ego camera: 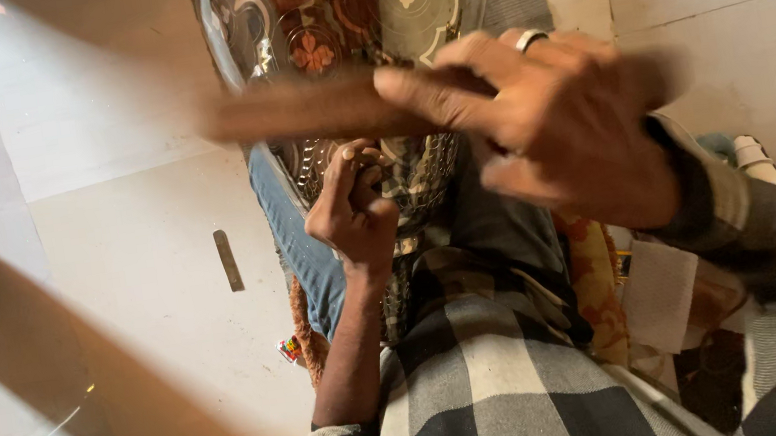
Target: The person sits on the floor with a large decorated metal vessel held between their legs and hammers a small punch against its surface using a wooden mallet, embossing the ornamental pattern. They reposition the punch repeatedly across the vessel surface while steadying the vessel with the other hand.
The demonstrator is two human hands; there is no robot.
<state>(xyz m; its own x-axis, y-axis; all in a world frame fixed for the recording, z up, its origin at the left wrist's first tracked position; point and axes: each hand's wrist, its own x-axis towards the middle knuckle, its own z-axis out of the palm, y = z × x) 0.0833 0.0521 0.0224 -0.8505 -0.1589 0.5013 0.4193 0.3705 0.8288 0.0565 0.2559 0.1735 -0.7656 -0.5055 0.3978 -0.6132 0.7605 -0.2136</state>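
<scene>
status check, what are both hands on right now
Right hand gripping a blurred brown stick. Left hand closed against the patterned metal plate. Small flat strip lying apart on the floor.

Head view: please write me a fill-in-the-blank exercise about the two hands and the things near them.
1. The right hand swings a blurred brown ____.
2. A silver ____ sits on one finger of the right hand.
3. The left hand is closed against an embossed metal ____.
4. A small flat bar lies on the pale ____.

Missing words: stick; ring; plate; floor
</scene>
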